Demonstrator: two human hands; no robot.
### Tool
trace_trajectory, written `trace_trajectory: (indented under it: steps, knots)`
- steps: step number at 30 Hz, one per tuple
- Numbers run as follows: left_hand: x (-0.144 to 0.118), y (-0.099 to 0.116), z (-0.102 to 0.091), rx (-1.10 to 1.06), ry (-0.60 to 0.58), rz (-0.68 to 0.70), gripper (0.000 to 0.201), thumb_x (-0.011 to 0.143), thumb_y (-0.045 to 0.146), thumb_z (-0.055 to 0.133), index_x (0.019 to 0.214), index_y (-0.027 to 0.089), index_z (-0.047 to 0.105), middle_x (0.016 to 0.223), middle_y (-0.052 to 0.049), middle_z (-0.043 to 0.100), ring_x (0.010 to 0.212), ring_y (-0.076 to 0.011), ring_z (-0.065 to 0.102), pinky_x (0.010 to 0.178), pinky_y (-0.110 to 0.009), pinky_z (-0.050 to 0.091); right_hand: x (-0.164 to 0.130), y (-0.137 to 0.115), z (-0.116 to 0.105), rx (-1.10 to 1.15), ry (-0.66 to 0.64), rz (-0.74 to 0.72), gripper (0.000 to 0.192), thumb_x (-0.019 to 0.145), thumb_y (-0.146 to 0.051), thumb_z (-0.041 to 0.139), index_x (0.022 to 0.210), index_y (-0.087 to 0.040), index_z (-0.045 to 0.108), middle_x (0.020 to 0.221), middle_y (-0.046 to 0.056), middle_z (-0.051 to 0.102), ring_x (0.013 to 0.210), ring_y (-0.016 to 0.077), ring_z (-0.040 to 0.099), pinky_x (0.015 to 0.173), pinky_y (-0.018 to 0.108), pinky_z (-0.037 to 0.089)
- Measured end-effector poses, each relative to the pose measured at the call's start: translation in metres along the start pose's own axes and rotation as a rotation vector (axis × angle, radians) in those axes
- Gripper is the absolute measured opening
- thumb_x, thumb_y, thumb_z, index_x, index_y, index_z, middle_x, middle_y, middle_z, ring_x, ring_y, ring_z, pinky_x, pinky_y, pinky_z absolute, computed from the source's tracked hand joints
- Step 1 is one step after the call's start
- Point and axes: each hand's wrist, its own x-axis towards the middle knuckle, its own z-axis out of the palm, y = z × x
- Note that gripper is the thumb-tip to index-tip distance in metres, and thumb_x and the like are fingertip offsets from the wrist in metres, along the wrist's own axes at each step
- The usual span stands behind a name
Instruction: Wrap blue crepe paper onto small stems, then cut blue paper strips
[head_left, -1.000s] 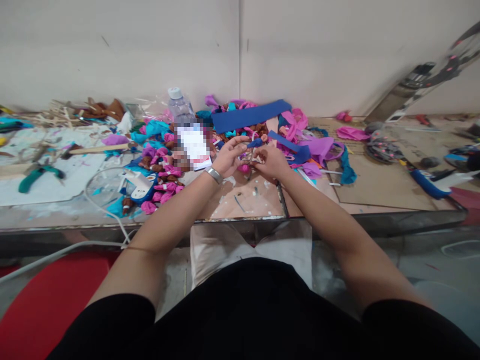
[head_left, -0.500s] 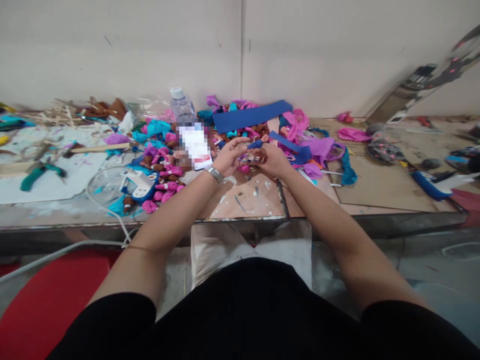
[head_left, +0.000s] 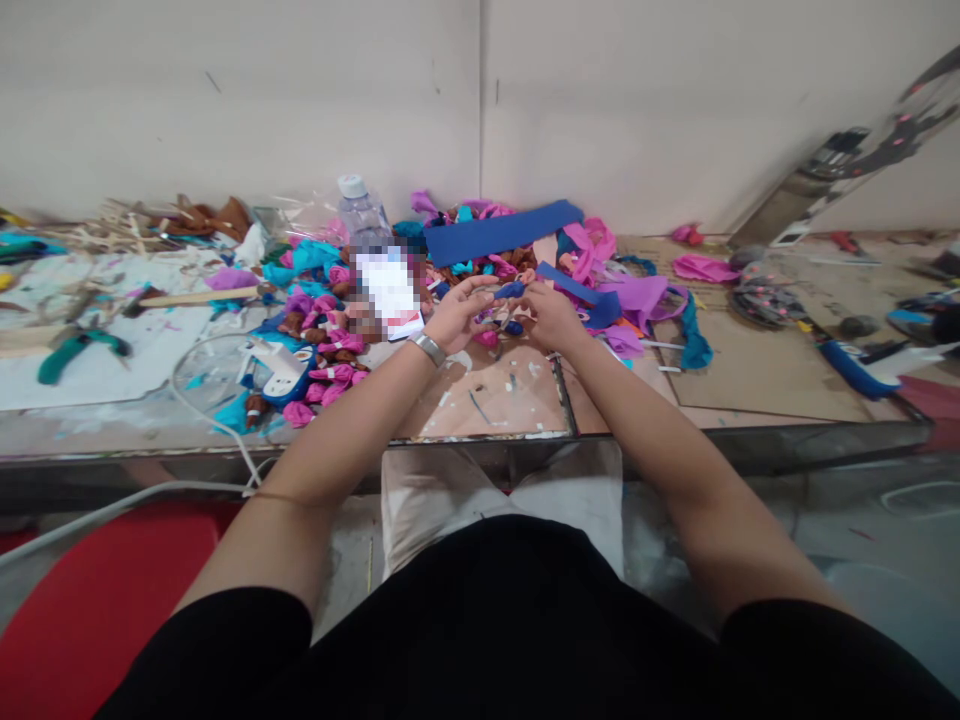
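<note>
Blue strip (head_left: 511,289) sits pinched between both hands over the bench (head_left: 487,395), at 12 o'clock from the body. Left hand (head_left: 459,312) and right hand (head_left: 553,315) both grip it with curled fingers. Finished pink and brown bundles (head_left: 330,352) lie at 10 o'clock; this piece looks mid-wrap, uncut strips (head_left: 501,231) remaining. Versus half a second earlier: right hand drawn slightly outward, gap wider.

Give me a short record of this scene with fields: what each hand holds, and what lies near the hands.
left hand: pinches a small blue piece at its left end
right hand: fingers on the same blue piece, from the right
behind hands: long blue strip, pink and purple scraps
left of hands: plastic bottle, green pliers
surface: workbench
</note>
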Motion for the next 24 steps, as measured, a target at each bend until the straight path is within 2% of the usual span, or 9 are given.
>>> trace_trajectory:
  steps: [7, 18, 24]
  knots:
    - [0.0003, -0.0013, -0.0009, 0.059, 0.000, 0.008, 0.056, 0.075, 0.042, 0.089, 0.123, 0.024, 0.066, 0.111, -0.006, 0.075, 0.115, -0.0270, 0.074, 0.090, -0.040, 0.064, -0.0009, -0.0016, 0.0015, 0.004, 0.036, -0.006, 0.018, 0.085, -0.017, 0.064, 0.099, -0.019, 0.075, 0.106, 0.011, 0.072, 0.096, 0.0273, 0.066, 0.079, 0.036, 0.050]
    - [-0.0005, 0.0008, 0.0009, 0.002, 0.014, -0.018, 0.053, 0.073, 0.036, 0.091, 0.119, 0.025, 0.067, 0.107, -0.005, 0.075, 0.117, -0.0267, 0.072, 0.081, -0.033, 0.064, 0.0011, 0.0050, -0.0032, 0.056, 0.052, -0.057, 0.014, 0.092, -0.024, 0.061, 0.090, -0.020, 0.074, 0.100, 0.010, 0.073, 0.092, 0.0256, 0.067, 0.083, 0.036, 0.052]
    - [0.0006, -0.0009, -0.0010, 0.015, 0.010, -0.011, 0.051, 0.075, 0.038, 0.089, 0.119, 0.025, 0.067, 0.108, -0.005, 0.076, 0.110, -0.0253, 0.074, 0.078, -0.033, 0.064, 0.0003, 0.0029, -0.0049, 0.034, 0.014, -0.041, 0.019, 0.090, -0.020, 0.062, 0.101, -0.019, 0.077, 0.109, 0.012, 0.074, 0.103, 0.0284, 0.068, 0.089, 0.039, 0.052]
